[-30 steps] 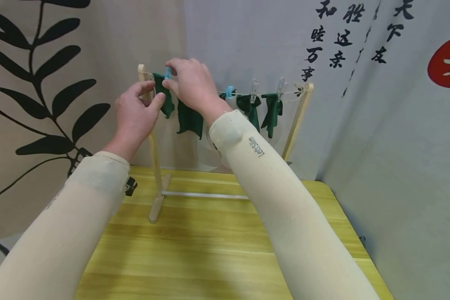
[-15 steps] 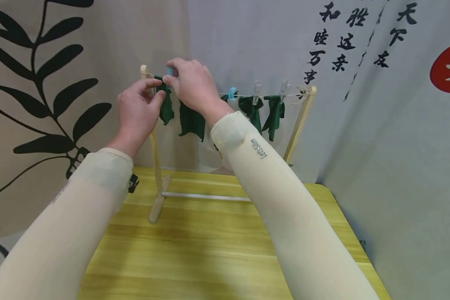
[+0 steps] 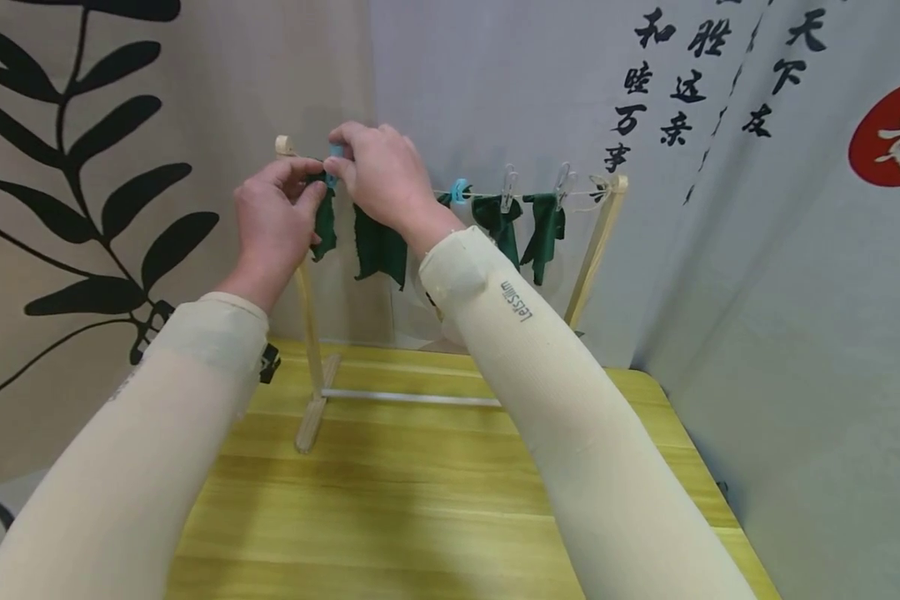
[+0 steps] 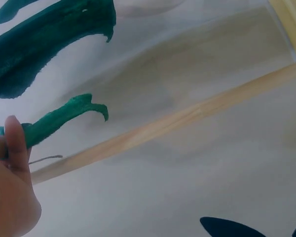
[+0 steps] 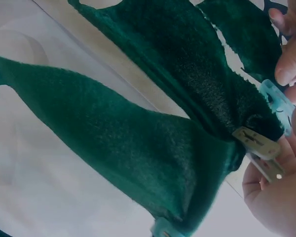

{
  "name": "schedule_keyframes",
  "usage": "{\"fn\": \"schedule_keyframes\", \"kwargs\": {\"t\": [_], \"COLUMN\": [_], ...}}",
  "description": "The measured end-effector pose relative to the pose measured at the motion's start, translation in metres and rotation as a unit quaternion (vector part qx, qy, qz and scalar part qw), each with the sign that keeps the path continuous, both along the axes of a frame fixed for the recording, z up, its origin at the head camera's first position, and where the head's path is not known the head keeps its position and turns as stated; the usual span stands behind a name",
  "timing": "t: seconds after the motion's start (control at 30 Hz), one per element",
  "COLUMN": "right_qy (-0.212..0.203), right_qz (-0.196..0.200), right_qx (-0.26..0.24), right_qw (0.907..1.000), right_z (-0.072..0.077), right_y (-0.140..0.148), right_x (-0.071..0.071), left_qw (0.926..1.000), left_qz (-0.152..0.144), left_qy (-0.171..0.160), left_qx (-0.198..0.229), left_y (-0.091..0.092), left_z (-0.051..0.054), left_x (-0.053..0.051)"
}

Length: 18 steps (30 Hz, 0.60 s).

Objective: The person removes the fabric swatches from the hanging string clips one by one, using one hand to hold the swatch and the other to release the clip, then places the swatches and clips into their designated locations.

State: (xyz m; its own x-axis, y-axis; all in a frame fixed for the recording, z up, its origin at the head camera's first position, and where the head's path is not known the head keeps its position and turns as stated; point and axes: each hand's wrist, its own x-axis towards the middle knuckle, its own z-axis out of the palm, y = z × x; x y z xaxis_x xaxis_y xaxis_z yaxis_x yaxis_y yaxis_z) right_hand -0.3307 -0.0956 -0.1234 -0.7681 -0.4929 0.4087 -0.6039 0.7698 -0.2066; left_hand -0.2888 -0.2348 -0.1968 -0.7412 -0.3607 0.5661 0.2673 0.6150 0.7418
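Note:
In the head view my left hand (image 3: 273, 225) pinches the top of a narrow green cloth (image 3: 325, 229) near the left post. My right hand (image 3: 390, 179) pinches a blue clothespin (image 3: 335, 152) just beside it, and the two hands' fingertips nearly meet. The right wrist view shows this blue clothespin (image 5: 278, 106) at the cloth's edge, but whether it bites the cloth cannot be told. A beige clothespin (image 5: 259, 148) grips the wider green cloth (image 5: 163, 64) close to my right hand. In the left wrist view the narrow cloth (image 4: 64, 117) hangs from my left fingers.
A small wooden rack stands on the wooden table (image 3: 360, 517), with its left post (image 3: 311, 333) and right post (image 3: 598, 250) holding the string. Farther right hang green cloths (image 3: 543, 233) under clear clothespins (image 3: 507, 187) and another blue clothespin (image 3: 459, 191). A printed curtain (image 3: 495, 75) is behind.
My left hand has moved slightly right, and its fingers now cover the top of the narrow cloth. That cloth hangs a little lower. My right hand stays at the blue clothespin.

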Motion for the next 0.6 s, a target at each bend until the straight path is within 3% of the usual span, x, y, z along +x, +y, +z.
{"fn": "schedule_keyframes", "kwargs": {"t": [0.6], "right_qy": [0.040], "right_qz": [-0.033], "right_qx": [0.031], "right_qw": [0.9982], "right_z": [0.0058], "right_y": [-0.0068], "right_x": [0.0037], "left_qw": [0.9998], "left_qz": [-0.007], "left_qy": [-0.021], "left_qx": [0.000], "left_y": [-0.0082], "left_z": [0.0062], "left_x": [-0.0040]}}
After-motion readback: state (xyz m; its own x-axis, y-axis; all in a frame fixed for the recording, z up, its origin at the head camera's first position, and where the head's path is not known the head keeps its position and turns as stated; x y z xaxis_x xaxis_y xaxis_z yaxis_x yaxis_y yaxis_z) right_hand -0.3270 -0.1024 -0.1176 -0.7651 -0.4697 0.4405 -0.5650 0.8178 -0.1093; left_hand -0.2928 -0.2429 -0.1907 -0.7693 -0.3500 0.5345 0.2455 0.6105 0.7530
